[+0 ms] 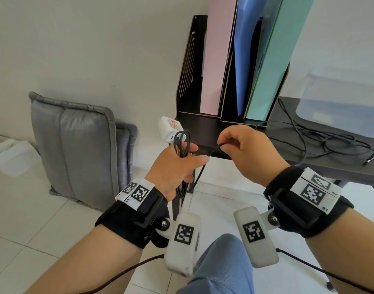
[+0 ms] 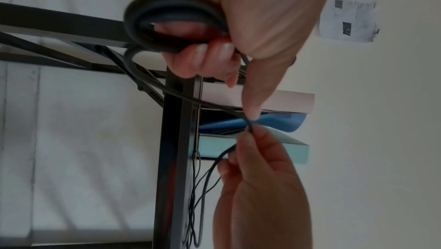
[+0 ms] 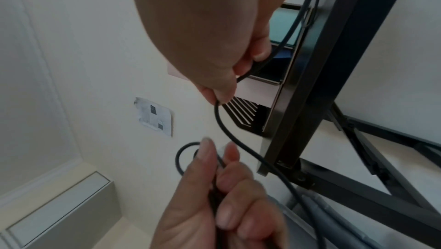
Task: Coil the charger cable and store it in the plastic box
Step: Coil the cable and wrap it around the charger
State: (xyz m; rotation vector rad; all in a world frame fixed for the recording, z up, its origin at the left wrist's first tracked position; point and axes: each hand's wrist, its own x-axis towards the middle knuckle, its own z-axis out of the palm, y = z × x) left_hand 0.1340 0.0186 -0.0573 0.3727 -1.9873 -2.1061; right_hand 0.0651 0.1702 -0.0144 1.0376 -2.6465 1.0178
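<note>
My left hand (image 1: pixel 179 164) grips a few loops of the thin black charger cable (image 1: pixel 183 145) in front of the dark table's left corner; the loops (image 2: pixel 152 26) wrap round its curled fingers. Just beyond the hand sits the white charger block (image 1: pixel 170 129). My right hand (image 1: pixel 243 147) pinches the cable (image 3: pixel 218 113) between thumb and forefinger a short way to the right. The loose remainder of the cable (image 1: pixel 330 143) lies tangled on the table top. The clear plastic box (image 1: pixel 341 102) stands at the table's right.
A black file rack (image 1: pixel 188 81) with pink, blue and teal folders stands at the back of the dark table (image 1: pixel 298 166). A grey cushion (image 1: pixel 75 149) leans on the wall at left. White tiled floor lies below, and my knee in blue trousers (image 1: pixel 220 266) shows between my arms.
</note>
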